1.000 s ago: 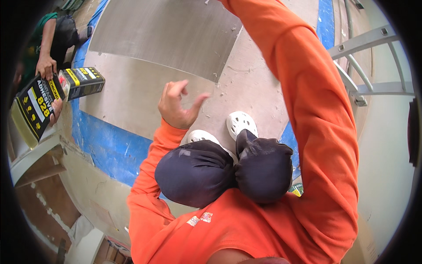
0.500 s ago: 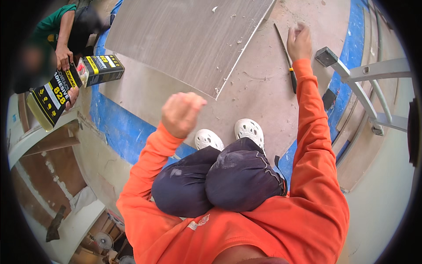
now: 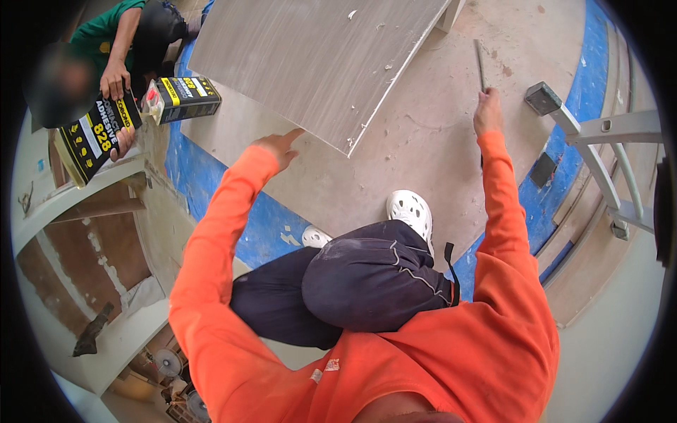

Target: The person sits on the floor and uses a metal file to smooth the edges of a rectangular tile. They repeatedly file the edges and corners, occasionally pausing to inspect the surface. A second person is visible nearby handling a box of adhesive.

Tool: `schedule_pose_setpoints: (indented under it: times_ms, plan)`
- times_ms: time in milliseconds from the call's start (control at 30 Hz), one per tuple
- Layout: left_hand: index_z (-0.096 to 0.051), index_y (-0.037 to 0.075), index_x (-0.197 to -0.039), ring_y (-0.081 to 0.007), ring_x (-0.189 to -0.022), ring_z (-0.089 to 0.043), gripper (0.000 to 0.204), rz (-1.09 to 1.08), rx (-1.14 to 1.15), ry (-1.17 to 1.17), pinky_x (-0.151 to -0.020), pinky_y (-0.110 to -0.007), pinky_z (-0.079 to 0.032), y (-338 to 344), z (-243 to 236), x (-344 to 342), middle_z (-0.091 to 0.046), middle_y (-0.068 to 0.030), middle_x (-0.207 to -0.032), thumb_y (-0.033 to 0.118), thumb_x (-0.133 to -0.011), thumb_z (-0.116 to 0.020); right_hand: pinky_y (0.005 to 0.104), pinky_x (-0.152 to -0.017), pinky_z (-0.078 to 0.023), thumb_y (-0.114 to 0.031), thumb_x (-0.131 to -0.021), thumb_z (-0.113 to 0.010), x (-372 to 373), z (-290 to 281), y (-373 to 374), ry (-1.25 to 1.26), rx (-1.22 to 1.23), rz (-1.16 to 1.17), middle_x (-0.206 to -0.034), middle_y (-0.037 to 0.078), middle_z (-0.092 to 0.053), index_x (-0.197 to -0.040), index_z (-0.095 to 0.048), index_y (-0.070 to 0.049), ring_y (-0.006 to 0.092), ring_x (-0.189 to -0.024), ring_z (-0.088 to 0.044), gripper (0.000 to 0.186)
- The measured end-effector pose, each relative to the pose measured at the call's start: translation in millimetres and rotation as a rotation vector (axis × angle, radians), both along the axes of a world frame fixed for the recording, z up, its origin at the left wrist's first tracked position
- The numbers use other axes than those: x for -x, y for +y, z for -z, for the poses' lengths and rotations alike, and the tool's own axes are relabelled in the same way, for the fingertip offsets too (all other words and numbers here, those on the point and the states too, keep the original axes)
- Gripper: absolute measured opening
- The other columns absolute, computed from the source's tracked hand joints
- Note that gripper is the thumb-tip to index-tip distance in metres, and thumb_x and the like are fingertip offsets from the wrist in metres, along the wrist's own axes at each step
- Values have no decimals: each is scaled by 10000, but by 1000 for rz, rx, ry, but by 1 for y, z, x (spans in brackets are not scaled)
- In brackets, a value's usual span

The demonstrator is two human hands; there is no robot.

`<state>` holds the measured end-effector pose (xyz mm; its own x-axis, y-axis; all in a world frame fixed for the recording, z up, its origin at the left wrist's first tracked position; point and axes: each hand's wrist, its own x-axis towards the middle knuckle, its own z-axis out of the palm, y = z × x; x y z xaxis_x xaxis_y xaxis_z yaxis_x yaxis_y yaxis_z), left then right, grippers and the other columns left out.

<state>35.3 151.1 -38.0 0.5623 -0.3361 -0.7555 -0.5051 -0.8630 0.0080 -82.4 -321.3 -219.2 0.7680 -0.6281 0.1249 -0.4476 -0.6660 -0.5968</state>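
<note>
The slim grey metal file point(image 3: 480, 63), untouched moments ago, is now gripped, ready, in the right hand point(image 3: 488, 113), the empty left hand point(image 3: 278, 148) outstretched.

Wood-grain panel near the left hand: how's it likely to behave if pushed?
The panel is probably stiff: no sag shows. Broad and flat, it's unlikely to roll. Loose-looking pale scraps on its face might make it a bit slippery.

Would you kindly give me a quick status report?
Right hand gripping long tool. Left hand empty, at edge of board, contact unclear. Ladder off to the right.
</note>
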Motion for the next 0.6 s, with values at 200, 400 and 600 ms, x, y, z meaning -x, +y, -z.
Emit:
schedule_pose_setpoints:
  times_ms: [200,400,600]
  plan:
    - [-359,122,-1524,-358,-1214,-586,620,-877,1192,79,-992,-474,-489,-62,87,9,-546,-159,-1405,412,-1004,-531,249,-510,-364,-200,-1062,-500,99,-122,81,-214,-739,-21,-625,-3,-481,-1157,-577,-63,69,-549,-460,184]
    - [-323,33,-1531,-280,-1383,-422,803,-1642,2061,26,-1130,-422,-362,-154,15,91,-412,-117,-1524,616,-995,-454,291,-542,-358,-200,-1086,-444,108,-202,160,-88,-791,-435,-669,27,-445,-1005,-607,-12,127,-581,-448,261]
    - [-181,-11,-1578,-271,-1521,-187,942,-1755,1876,-170,-1242,-390,-155,-198,-45,82,-155,-144,-1659,680,-983,-418,410,-519,-395,-193,-1074,-460,83,-214,181,-71,-563,-533,-646,196,-506,-959,-555,-9,367,-543,-524,237]
